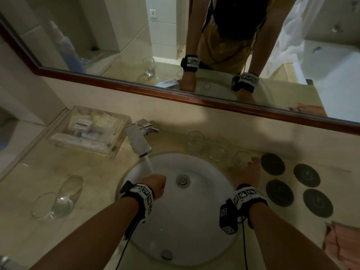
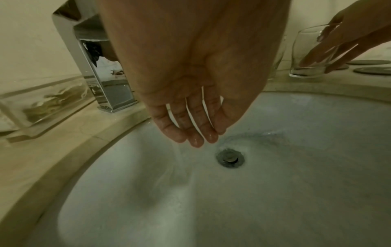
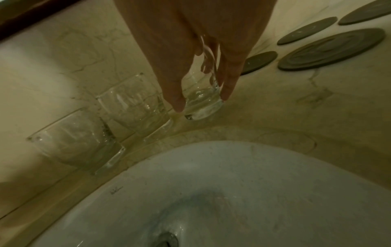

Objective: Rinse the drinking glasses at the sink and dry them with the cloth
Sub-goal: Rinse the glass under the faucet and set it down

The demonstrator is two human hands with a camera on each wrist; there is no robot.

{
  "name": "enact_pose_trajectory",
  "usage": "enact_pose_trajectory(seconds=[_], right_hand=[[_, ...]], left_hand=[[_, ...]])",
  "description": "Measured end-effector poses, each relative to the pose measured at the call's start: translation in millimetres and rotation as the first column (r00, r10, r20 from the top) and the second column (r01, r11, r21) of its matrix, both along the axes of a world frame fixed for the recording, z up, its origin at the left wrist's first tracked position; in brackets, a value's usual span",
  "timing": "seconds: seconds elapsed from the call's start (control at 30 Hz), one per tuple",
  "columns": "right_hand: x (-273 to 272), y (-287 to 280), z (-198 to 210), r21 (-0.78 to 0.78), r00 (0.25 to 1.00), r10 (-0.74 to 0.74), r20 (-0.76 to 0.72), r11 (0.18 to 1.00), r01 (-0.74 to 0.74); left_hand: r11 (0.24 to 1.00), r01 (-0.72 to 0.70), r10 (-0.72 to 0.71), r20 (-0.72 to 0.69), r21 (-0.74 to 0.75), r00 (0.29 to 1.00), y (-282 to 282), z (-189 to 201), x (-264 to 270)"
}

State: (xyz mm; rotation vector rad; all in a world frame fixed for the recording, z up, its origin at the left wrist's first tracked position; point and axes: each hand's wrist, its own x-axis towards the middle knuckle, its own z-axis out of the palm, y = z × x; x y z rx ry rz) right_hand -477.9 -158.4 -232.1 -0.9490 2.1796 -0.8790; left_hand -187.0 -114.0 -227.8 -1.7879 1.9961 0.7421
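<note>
Water runs from the chrome tap (image 1: pixel 138 141) into the white sink (image 1: pixel 194 230). My left hand (image 1: pixel 155 184) is under the stream, open, with wet straight fingers (image 2: pixel 196 137) pointing down and nothing in them. On the counter just right of the basin, my right hand (image 1: pixel 247 172) grips a clear drinking glass (image 1: pixel 240 160) from above, thumb on one side and fingers on the other (image 3: pixel 203 101). Whether its base (image 2: pixel 304 73) has left the counter I cannot tell. Two more glasses (image 1: pixel 194 141) (image 1: pixel 220 151) stand behind it.
Two glasses (image 1: pixel 71 189) (image 1: pixel 48 205) sit on the counter to the left of the sink. Several dark round coasters (image 1: pixel 272 163) lie at the right. A pink cloth (image 1: pixel 339 244) is at the front right edge. A clear tray of toiletries (image 1: pixel 89 131) stands behind the tap.
</note>
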Motion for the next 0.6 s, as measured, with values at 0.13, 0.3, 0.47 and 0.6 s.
enact_pose_trajectory(seconds=[0.13,0.3,0.47,0.6], right_hand=[[-6.9,-5.7,-4.6,0.005,1.000,-0.025,0.001,1.000,0.025],[-12.0,-11.8,-9.0,-0.011,0.999,-0.012,-0.037,1.000,0.011],[-6.8,-6.4,0.4,0.058,0.989,0.042,-0.142,0.998,-0.034],[11.0,9.2,17.7,0.143,0.829,0.195,-0.524,0.980,-0.140]], left_hand=[[1.000,-0.012,0.012,0.006,-0.029,1.000,-1.5,-2.5,-1.5],[1.000,-0.020,0.020,-0.008,-0.024,1.000,-5.3,-3.5,-4.8],[0.999,-0.022,0.022,-0.008,-0.030,1.000,-6.7,-0.5,-7.6],[0.999,-0.027,0.027,-0.002,-0.029,1.000,-5.8,6.7,-7.1]])
